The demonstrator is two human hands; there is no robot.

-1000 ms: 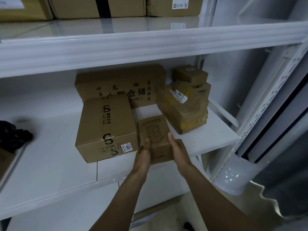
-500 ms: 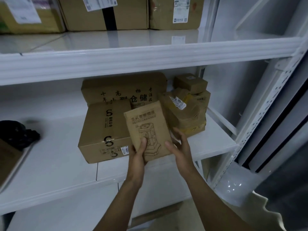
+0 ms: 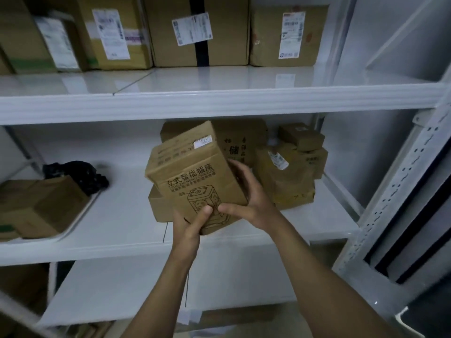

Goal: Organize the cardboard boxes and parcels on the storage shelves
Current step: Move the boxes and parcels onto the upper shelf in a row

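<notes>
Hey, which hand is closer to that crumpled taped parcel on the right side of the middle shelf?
Right. The right hand grips the small box on its right side, just left of the taped parcel; the left hand holds its bottom corner, farther left and lower.

A single head-worn wide-angle view: it faces the white shelving (image 3: pixel 219 103), tipped slightly down, close in. The left hand (image 3: pixel 189 224) and right hand (image 3: pixel 253 198) enter from the bottom edge, holding the small box (image 3: pixel 195 176) at centre, before the middle shelf (image 3: pixel 122 215)
</notes>
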